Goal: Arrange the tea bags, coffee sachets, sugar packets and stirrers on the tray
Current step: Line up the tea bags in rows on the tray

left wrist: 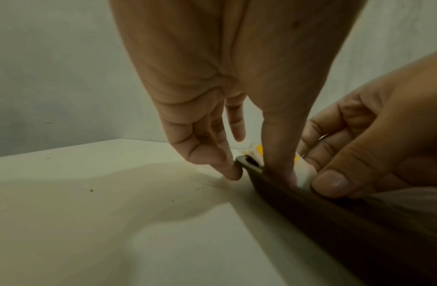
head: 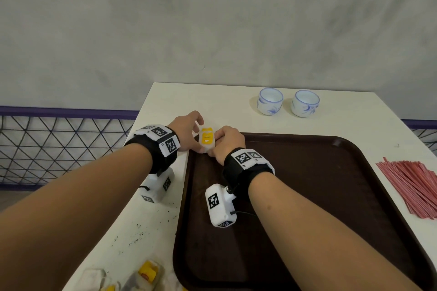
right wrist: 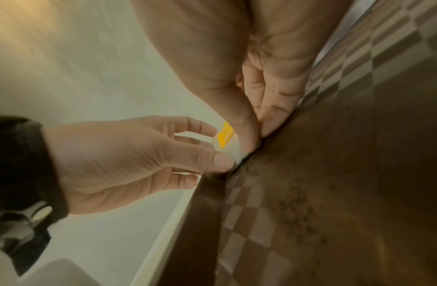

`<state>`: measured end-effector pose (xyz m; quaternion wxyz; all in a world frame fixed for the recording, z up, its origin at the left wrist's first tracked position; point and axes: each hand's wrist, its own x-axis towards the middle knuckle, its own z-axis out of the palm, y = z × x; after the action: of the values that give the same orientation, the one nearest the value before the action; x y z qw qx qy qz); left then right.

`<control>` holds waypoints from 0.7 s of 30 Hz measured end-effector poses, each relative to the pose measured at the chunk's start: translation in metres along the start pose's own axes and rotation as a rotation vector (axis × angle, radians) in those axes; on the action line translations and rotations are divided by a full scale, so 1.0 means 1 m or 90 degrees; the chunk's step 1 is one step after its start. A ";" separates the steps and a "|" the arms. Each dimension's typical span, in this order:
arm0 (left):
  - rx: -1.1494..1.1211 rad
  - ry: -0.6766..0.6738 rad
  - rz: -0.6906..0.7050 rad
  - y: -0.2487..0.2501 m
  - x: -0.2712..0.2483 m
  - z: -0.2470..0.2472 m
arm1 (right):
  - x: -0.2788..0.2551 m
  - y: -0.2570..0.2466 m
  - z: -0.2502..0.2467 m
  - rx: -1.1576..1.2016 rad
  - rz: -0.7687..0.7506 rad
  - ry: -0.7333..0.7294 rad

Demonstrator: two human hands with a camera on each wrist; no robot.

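Both hands are setting a tea bag (head: 207, 139) into the tray's (head: 307, 196) far left corner. The left hand (head: 186, 131) and right hand (head: 228, 142) pinch its sides. Next: let go, then fetch more tea bags (head: 146, 271) from the bench (head: 151, 220).

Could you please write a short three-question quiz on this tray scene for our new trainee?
1. True or false: the red stirrers already lie on the brown tray.
2. How many blue-and-white cups stand on the table?
3. Where do the left hand and right hand hold the yellow-labelled tea bags? A) the tray's far left corner B) beside the cups C) over the stirrers

Key: 1 false, they lie on the table right of the tray; 2 two; 3 A.
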<state>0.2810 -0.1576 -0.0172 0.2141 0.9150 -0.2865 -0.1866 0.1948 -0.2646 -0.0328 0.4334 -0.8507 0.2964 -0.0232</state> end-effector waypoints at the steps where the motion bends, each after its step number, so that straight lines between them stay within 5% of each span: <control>1: 0.007 -0.005 -0.001 0.000 0.000 -0.001 | 0.000 0.000 0.000 -0.004 0.001 0.001; 13: -0.068 0.059 0.015 0.002 -0.023 -0.018 | -0.002 -0.005 -0.002 -0.014 0.008 0.014; 18: -0.098 0.097 0.037 0.001 -0.077 -0.046 | -0.009 -0.002 -0.009 -0.015 -0.029 0.023; 21: 0.008 0.030 0.066 -0.013 -0.132 -0.049 | -0.019 0.002 -0.025 -0.014 -0.071 0.013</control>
<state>0.2085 -0.0542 0.0461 0.2244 0.9044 -0.3293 -0.1522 0.1712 -0.2737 -0.0148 0.4193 -0.8702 0.2534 -0.0526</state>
